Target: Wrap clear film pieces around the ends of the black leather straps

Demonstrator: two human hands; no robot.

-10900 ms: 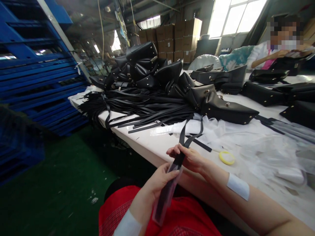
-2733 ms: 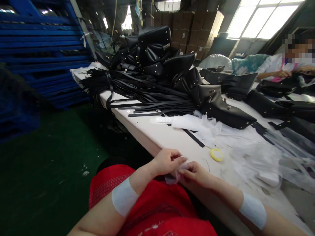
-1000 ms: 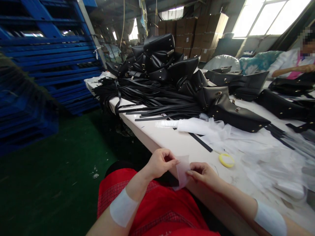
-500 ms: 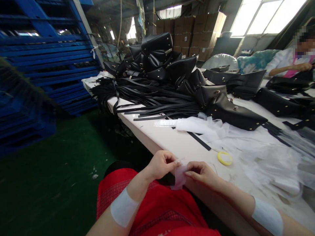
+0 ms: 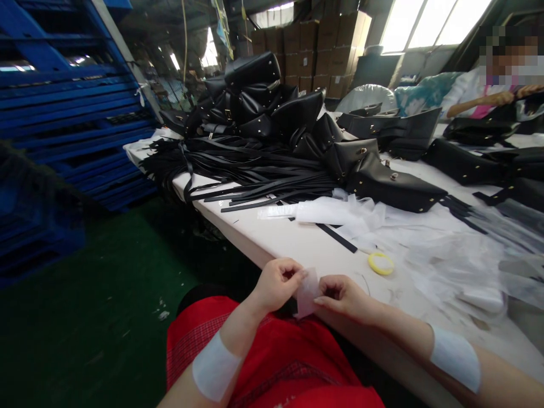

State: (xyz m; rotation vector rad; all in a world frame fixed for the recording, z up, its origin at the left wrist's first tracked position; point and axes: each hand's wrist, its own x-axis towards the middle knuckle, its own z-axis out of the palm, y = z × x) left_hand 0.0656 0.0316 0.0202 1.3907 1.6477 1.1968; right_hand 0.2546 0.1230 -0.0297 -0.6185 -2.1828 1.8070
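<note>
A small, translucent white sheet (image 5: 306,297) hangs between my hands over my red apron, at the table's near edge. Whether it is a flat piece or a little bag, I cannot tell. My left hand (image 5: 276,284) pinches its upper left part between thumb and fingertips. On the other side, my right hand (image 5: 347,299) has thumb and fingers closed at the sheet's right edge. White patches are wrapped around both my forearms. To the right of my hands, a yellow ring (image 5: 381,263), looking like a roll of tape, lies on the white table (image 5: 272,238).
Clear plastic bags (image 5: 429,255) cover the table's right side. Black straps (image 5: 255,170) and a heap of black leather bags (image 5: 250,96) lie farther back. Blue pallets (image 5: 76,113) are stacked at left, cartons (image 5: 310,51) behind. A co-worker (image 5: 480,96) handles something black at far right.
The sheet now appears more spread out and flatter between my fingers. My hands stay close together. The whole view has shifted slightly, so the surroundings sit farther left.
</note>
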